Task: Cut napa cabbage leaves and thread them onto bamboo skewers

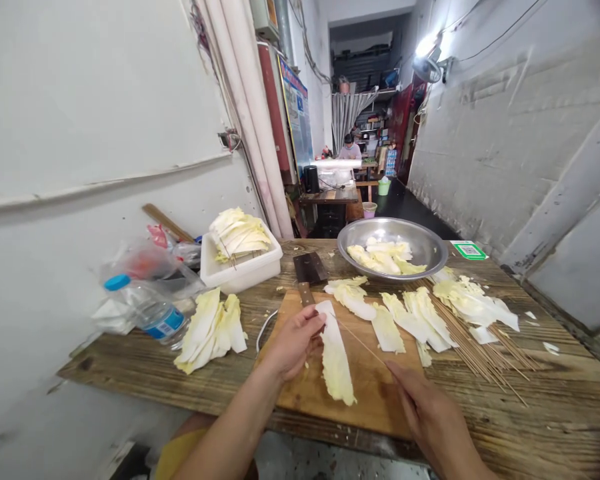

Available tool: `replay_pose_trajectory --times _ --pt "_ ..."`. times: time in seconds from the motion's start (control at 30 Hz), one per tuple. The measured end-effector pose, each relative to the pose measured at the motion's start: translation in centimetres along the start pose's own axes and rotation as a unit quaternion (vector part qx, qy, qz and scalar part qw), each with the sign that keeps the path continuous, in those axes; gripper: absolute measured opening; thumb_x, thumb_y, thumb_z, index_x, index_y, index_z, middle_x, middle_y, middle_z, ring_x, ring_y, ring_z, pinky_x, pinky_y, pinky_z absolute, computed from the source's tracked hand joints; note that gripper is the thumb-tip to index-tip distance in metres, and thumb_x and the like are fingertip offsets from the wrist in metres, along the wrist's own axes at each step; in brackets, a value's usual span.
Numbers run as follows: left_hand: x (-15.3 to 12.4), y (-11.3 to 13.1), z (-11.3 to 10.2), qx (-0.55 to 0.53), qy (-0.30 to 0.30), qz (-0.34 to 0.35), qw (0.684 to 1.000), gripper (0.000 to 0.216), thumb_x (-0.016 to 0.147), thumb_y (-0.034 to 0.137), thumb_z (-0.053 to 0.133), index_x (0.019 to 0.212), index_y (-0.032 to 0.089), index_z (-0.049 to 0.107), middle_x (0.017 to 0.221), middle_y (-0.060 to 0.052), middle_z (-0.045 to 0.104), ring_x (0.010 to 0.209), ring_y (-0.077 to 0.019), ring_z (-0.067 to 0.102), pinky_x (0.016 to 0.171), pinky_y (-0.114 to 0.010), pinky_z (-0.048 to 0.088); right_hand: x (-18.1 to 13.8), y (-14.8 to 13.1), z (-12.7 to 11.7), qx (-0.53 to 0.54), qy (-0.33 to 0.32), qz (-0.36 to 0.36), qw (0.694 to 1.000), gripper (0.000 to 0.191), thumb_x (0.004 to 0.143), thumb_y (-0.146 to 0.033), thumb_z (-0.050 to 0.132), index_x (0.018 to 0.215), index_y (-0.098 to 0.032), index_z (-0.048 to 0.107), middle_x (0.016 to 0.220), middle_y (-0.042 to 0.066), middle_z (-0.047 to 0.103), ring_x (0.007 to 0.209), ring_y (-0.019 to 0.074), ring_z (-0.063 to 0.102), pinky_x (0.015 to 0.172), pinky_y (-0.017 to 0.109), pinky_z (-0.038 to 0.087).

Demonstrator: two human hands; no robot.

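My left hand (299, 335) pinches the white top end of a napa cabbage leaf (336, 363), which hangs over a wooden cutting board (300, 397). In my right hand (423, 407) is a thin bamboo skewer (363, 342), gripped near one end. Its other end reaches the leaf's white part close to my left fingers; whether it has pierced the leaf is hard to tell. More cabbage leaves (387, 328) lie along the board's right side. Behind the board rests a cleaver (310, 268), its wooden handle towards me.
Skewered leaves (240, 233) fill a white tub (245, 273) at back left. A steel bowl (343, 241) holds cut leaves. Loose skewers (473, 353) lie to the right. On the left are a leaf pile (210, 333) and a water bottle (153, 313). A person (350, 148) sits far back.
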State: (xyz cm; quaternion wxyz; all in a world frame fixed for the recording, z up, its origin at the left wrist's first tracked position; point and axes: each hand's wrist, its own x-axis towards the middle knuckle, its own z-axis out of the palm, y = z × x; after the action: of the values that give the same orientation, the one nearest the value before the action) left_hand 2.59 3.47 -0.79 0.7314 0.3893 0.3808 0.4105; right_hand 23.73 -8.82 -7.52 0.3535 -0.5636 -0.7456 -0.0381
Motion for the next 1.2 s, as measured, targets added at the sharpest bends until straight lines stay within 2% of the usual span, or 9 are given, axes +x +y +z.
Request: replay_pose_trajectory --times 0.23,0.37,0.43,0.57,0.67,0.77,0.9,1.0,1.2 --pt "0.7 -0.1 -0.9 0.213 -0.016 0.020 0.977 0.056 0.063 0.043 0.077 0.106 0.015 0.055 0.070 0.001 0.066 0.059 -0.0122 0.058 0.056 -0.020 0.042 -0.8 0.8 -0.5 -0.090 -0.059 0.090 0.990 0.036 0.092 -0.014 0.034 0.116 -0.015 0.061 0.094 0.010 0.072 0.075 0.0186 0.069 0.064 0.027 0.054" --pt "1.3 -0.3 -2.2 0.509 -0.064 0.093 0.853 0.025 0.080 0.041 0.056 0.085 0.016 0.060 0.072 -0.001 0.066 0.066 -0.0168 0.061 0.060 -0.023 0.042 2.0 2.8 -0.6 -0.168 -0.123 0.178 0.962 0.024 0.092 -0.016 0.049 0.113 -0.013 0.061 0.072 0.002 0.068 0.061 0.0173 0.065 0.060 0.031 0.053" --pt "1.4 -0.7 -2.5 0.603 -0.071 0.124 0.785 0.023 0.084 0.035 0.049 0.079 0.017 0.063 0.076 -0.003 0.068 0.072 -0.0187 0.062 0.066 -0.026 0.043 4.6 3.4 -0.6 -0.190 -0.134 0.199 0.952 0.018 0.093 -0.021 0.054 0.108 -0.013 0.061 0.083 0.002 0.066 0.073 0.0168 0.065 0.070 0.035 0.053" --pt "1.1 -1.3 -2.9 0.649 -0.028 0.143 0.746 0.020 0.084 0.032 0.052 0.083 0.018 0.067 0.087 -0.008 0.071 0.084 -0.0237 0.063 0.078 -0.032 0.043 11.1 1.8 1.2 -0.159 -0.158 0.159 0.962 0.021 0.093 -0.028 0.056 0.110 -0.016 0.059 0.115 0.008 0.059 0.102 0.0220 0.058 0.087 0.044 0.048" --pt "0.2 -1.5 -4.0 0.686 0.021 0.202 0.699 0.024 0.085 0.034 0.053 0.100 0.019 0.066 0.104 -0.010 0.069 0.100 -0.0278 0.061 0.091 -0.039 0.041 16.2 -0.9 4.9 -0.080 -0.237 0.103 0.963 0.024 0.093 -0.034 0.057 0.109 -0.016 0.060 0.109 0.006 0.061 0.094 0.0199 0.061 0.081 0.041 0.051" --pt "-1.2 -2.1 -6.4 0.721 0.079 0.239 0.645 0.033 0.079 0.035 0.062 0.108 0.020 0.063 0.113 -0.011 0.065 0.103 -0.0298 0.060 0.091 -0.043 0.045 20.9 -3.1 9.8 -0.037 -0.294 0.123 0.947 0.030 0.092 -0.037 0.057 0.114 -0.016 0.058 0.112 0.007 0.060 0.093 0.0203 0.061 0.080 0.041 0.052" --pt "-3.1 -3.7 -10.4 0.710 0.101 0.278 0.640 0.039 0.072 0.027 0.069 0.109 0.020 0.060 0.124 -0.014 0.057 0.110 -0.0306 0.058 0.089 -0.044 0.049 24.6 -5.2 14.7 -0.017 -0.327 0.189 0.926 0.033 0.092 -0.035 0.058 0.119 -0.017 0.055 0.116 0.008 0.058 0.096 0.0216 0.060 0.080 0.042 0.052" --pt "-3.9 -5.2 -12.6 0.679 0.086 0.328 0.652 0.030 0.076 0.022 0.065 0.105 0.020 0.060 0.124 -0.014 0.056 0.110 -0.0295 0.058 0.089 -0.046 0.050 25.8 -6.1 16.0 -0.016 -0.325 0.239 0.915 0.033 0.092 -0.033 0.058 0.120 -0.017 0.054 0.118 0.008 0.057 0.097 0.0219 0.060 0.081 0.042 0.052" --pt "-3.9 -7.3 -13.1 0.589 0.079 0.396 0.700 0.017 0.086 0.012 0.051 0.098 0.020 0.061 0.119 -0.012 0.059 0.109 -0.0229 0.059 0.089 -0.040 0.052 26.1 -5.9 12.5 -0.001 -0.292 0.243 0.925 0.032 0.091 -0.033 0.059 0.119 -0.017 0.055 0.116 0.008 0.058 0.096 0.0216 0.060 0.080 0.041 0.052"
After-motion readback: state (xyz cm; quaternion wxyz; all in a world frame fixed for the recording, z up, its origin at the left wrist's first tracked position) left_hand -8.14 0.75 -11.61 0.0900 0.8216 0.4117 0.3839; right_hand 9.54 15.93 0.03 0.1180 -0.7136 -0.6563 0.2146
